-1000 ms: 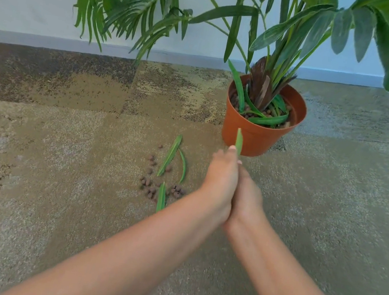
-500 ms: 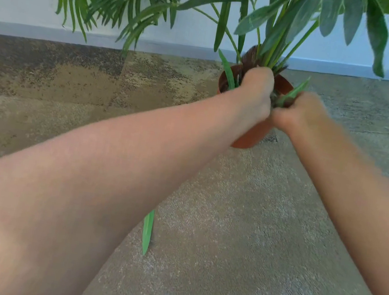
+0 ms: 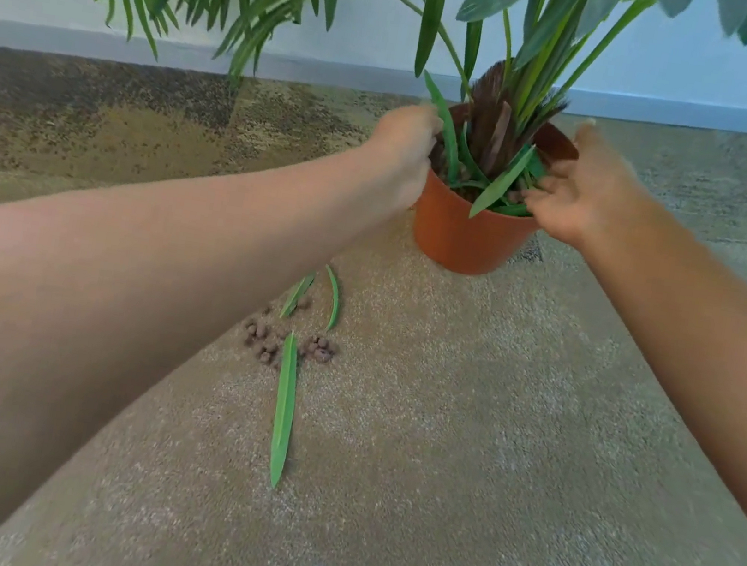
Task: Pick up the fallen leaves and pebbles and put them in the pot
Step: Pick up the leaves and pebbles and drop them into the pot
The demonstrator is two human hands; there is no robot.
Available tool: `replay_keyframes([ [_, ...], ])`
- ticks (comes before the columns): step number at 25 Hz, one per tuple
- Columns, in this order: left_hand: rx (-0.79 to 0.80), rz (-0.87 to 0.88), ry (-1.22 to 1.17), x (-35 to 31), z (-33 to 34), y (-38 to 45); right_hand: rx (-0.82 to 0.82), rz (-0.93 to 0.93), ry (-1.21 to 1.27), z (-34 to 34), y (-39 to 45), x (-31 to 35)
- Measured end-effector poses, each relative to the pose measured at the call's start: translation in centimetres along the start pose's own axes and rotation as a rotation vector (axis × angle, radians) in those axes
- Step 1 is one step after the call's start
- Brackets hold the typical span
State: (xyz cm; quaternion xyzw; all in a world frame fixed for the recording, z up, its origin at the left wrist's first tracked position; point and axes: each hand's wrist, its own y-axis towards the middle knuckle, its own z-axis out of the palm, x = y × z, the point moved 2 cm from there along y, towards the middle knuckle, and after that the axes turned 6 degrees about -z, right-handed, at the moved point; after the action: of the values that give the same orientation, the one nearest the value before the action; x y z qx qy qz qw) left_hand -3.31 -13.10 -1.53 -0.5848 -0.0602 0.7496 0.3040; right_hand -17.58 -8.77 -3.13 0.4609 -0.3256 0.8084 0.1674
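We have just moved our hands apart at the pot (image 3: 463, 238). Our left hand (image 3: 403, 151) curls at its rim; we cannot tell if it holds anything. Our right hand (image 3: 578, 197) is spread open, its leaf (image 3: 502, 183) dropped in. Three leaves (image 3: 283, 407) and pebbles (image 3: 265, 344) wait below our left arm.

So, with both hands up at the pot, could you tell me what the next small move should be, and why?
Probably draw the left hand back from the pot and lower it to the long leaf lying nearest on the carpet. Both hands look empty at the rim, the right hand with fingers spread, while three leaves and a cluster of pebbles lie below the left forearm.
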Motion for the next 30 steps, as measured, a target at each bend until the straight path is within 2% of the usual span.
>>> replay_keyframes([
  [1,-0.014,0.014,0.010,-0.1,-1.1,0.3,-0.001,-0.066,-0.047,-0.3,-0.3,0.0],
  [3,-0.045,0.031,0.090,0.0,-3.2,0.3,0.038,-0.249,-0.302,-0.4,-1.6,-0.6],
  [6,-0.080,-0.008,0.219,1.2,-5.7,-0.6,0.141,-0.625,-1.020,-1.1,-2.7,-2.9],
  [7,-0.090,-0.020,0.232,1.7,-6.5,-0.7,0.192,-0.687,-1.249,-1.4,-2.3,-3.5],
  [9,-0.103,-0.033,0.222,2.5,-7.5,-0.8,0.309,-0.618,-1.605,-2.2,-1.2,-4.2],
  [11,-0.102,-0.050,0.227,2.9,-7.7,-0.8,0.349,-0.538,-1.849,-2.5,-0.6,-4.6],
  [16,-0.103,-0.034,0.221,3.2,-7.4,-0.6,0.428,-0.478,-1.840,-0.3,-0.1,-4.1],
  [19,-0.097,-0.008,0.219,3.2,-7.7,-0.7,0.485,-0.397,-1.663,0.8,0.4,-4.2],
  [20,-0.093,0.000,0.232,3.2,-8.1,-0.8,0.453,-0.459,-1.575,0.9,0.4,-3.9],
  [23,-0.086,0.001,0.372,3.6,-10.4,-0.8,0.302,-0.887,-1.459,1.6,-1.9,-4.1],
  [24,-0.085,-0.003,0.461,3.9,-11.5,-0.9,0.347,-0.978,-1.452,2.0,-3.0,-5.1],
  [26,-0.117,-0.003,0.716,5.1,-14.0,-1.1,0.564,-0.988,-1.513,2.7,-5.4,-8.5],
  [28,-0.181,-0.015,0.951,6.5,-16.3,-0.9,0.805,-0.873,-1.664,2.5,-6.8,-12.8],
  [30,-0.221,-0.027,1.078,7.9,-18.0,-0.4,0.917,-0.704,-1.788,1.6,-7.1,-16.1],
])
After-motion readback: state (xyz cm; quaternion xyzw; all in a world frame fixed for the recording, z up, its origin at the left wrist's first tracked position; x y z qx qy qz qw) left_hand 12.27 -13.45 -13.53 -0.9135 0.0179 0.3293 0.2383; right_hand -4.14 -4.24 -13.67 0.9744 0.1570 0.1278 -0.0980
